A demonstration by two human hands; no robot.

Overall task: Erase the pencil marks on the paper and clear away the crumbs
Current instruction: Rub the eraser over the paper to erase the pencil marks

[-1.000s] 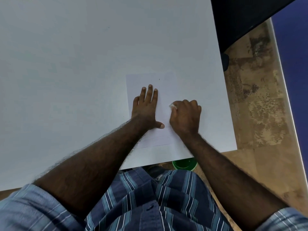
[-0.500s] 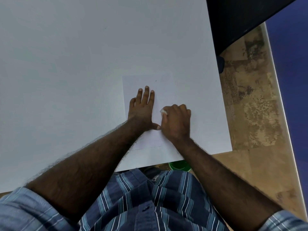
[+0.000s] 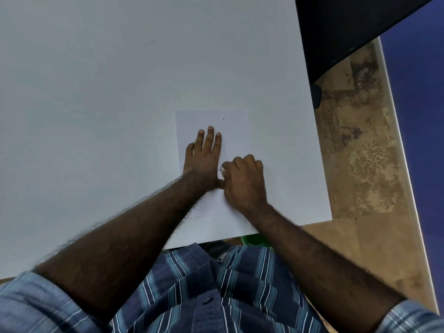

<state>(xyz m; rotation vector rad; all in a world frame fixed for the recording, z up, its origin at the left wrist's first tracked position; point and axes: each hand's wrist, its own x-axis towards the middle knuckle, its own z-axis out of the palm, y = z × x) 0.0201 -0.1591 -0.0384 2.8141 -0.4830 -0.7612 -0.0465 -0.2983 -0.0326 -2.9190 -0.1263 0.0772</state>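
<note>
I see the paper (image 3: 236, 133) lying flat on the white table (image 3: 96, 92), toward the table's near right corner. My left hand (image 3: 204, 156) lies palm-down on the sheet's left half, fingers (image 3: 209, 138) straight and close together pointing to the far side, thumb stretched out to the right along the paper. Just right of it, my right hand (image 3: 243, 181) is curled into a tight fist on the paper, and a small white eraser (image 3: 222, 169) peeks out at the left side of that fist, pinched at the fingertips; only its tip shows. The eraser sits right beside the left hand's edge, just far of the left thumb, which touches the right fist. A few tiny dark specks (image 3: 223, 119) lie on the paper beyond the left fingertips and to their right. I cannot make out pencil marks under the hands. My striped shirt (image 3: 216, 284) fills the near edge, and mottled brown floor (image 3: 360, 152) shows right of the table.
</note>
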